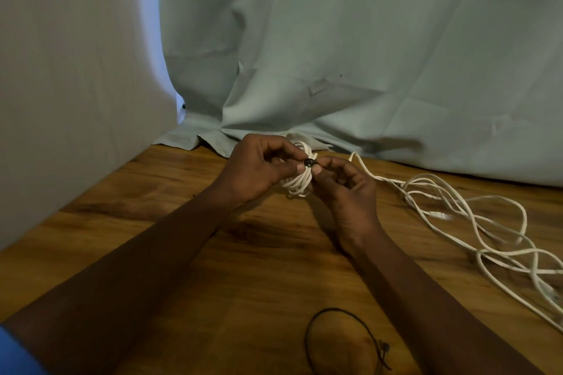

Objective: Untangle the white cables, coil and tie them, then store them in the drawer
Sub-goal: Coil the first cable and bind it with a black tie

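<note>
- Left hand [259,167] grips a coiled white cable [300,183]; right hand [344,189] pinches its black tie [309,163], probably fastening it.
- Tangled white cables [432,189] and a spare black tie [383,347] lie on the table [243,268]; nothing stored.

White is seen on the cables [463,207], black on the tie [309,162], warm brown wood grain on the table [243,268], pale green on the cloth [365,55].

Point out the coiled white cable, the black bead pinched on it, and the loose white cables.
coiled white cable [298,183]: head view, on the strands of its lower half.
black bead [309,162]: head view, on its round middle.
loose white cables [409,191]: head view, where several strands bunch together.
</note>
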Tool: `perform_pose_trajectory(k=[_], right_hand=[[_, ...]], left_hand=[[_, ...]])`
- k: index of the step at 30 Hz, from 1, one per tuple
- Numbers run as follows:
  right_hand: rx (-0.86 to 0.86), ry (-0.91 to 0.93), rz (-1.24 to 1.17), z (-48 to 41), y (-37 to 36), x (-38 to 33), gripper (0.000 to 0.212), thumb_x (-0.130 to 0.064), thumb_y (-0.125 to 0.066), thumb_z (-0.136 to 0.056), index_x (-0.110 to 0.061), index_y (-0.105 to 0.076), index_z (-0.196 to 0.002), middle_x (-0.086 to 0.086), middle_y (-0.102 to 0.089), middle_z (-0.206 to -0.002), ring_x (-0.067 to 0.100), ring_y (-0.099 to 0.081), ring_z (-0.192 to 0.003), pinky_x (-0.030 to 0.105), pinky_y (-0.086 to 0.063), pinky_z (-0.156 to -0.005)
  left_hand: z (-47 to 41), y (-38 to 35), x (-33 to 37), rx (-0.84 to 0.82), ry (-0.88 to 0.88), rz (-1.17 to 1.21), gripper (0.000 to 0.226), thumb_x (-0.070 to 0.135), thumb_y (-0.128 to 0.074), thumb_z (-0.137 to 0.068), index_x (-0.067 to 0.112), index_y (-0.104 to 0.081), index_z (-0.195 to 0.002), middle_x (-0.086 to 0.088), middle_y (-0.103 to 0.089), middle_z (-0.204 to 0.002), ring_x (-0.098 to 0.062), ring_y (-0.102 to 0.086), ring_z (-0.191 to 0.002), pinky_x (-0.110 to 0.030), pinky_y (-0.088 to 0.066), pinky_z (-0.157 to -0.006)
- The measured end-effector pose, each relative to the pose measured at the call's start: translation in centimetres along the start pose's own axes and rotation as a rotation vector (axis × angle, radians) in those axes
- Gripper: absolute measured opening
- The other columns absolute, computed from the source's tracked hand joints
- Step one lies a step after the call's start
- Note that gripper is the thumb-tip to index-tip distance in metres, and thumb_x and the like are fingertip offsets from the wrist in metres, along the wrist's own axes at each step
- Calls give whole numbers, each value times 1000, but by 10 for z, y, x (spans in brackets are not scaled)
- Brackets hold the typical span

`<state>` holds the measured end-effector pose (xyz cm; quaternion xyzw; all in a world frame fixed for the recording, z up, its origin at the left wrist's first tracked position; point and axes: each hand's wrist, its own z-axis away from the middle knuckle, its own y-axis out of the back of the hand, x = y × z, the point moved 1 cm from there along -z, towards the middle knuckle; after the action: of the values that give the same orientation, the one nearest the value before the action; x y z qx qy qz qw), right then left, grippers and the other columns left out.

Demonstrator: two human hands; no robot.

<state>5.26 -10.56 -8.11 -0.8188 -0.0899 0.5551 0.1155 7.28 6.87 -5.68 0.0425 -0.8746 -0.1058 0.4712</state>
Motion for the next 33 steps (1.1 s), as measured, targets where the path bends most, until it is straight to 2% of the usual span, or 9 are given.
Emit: perform_pose_trajectory(k=[3,5,11,14,20,25,28,31,33], right_hand=[[-27,-55,-38,-1,3,-1,20,7,-68,-90,4,-68,-110,12,-77,-93,24,-73,-88,37,-62,-82],[-45,-71,-32,-1,4,-1,20,5,-69,-90,2,-69,-110,15,-77,-97,28,-73,-92,42,-62,-85],[-28,-158,-161,-4,3,4,29,4,-69,-90,8,-64,-118,26,-71,-110,41,-68,-105,59,-52,-101],[-19,-223,-242,-5,2,3,26,2,-66,-91,7,-65,-116,21,-71,-107,36,-66,-103,54,-53,-98],[-28,-220,-262,-2,-3,-4,11,4,-66,-91,-2,-69,-101,21,-70,-104,33,-67,-97,46,-57,-88],[-46,-279,-256,-1,-5,-7,19,2,-66,-91,-5,-64,-109,24,-71,-105,34,-70,-96,53,-56,-90],[-76,-284,-277,0,-5,-10,27,-1,-68,-88,-5,-63,-114,24,-71,-103,31,-71,-90,59,-54,-92],[-14,-243,-231,-3,-5,-7,24,1,-72,-84,0,-66,-107,24,-70,-99,36,-68,-90,61,-54,-91],[56,-198,-163,-3,-4,-5,15,-2,-76,-87,2,-69,-99,27,-70,-95,41,-67,-90,71,-51,-93]], left_hand=[[1,-2,-3,19,7,47,21,3,-85,-79,9,-79,-98,-2,-80,-94,-18,-77,-89,-30,-60,-82],[3,-4,-4,42,8,86,20,1,-85,-79,7,-79,-97,-7,-80,-94,-25,-77,-90,-34,-62,-82],[3,-3,-3,-2,30,78,23,0,-83,-80,6,-79,-102,-6,-81,-94,-22,-77,-92,-31,-62,-83],[5,-5,0,10,-2,6,22,-2,-82,-81,7,-79,-101,-9,-80,-92,-28,-77,-90,-33,-63,-82],[7,-10,1,68,-2,35,15,-2,-78,-86,6,-77,-99,-11,-78,-88,-15,-75,-79,-21,-57,-70],[9,-8,5,23,-136,-306,13,11,-75,-92,19,-77,-102,8,-76,-87,-4,-72,-79,-16,-54,-70],[8,-7,7,-30,-208,-487,11,16,-72,-94,22,-78,-101,13,-76,-87,-2,-71,-79,-26,-57,-72],[13,-11,9,-39,-43,-197,12,13,-68,-98,13,-79,-101,-1,-79,-87,-17,-76,-81,-32,-62,-74],[15,-14,10,-116,103,11,13,13,-70,-97,6,-78,-105,-11,-80,-92,-29,-77,-87,-36,-64,-79]])
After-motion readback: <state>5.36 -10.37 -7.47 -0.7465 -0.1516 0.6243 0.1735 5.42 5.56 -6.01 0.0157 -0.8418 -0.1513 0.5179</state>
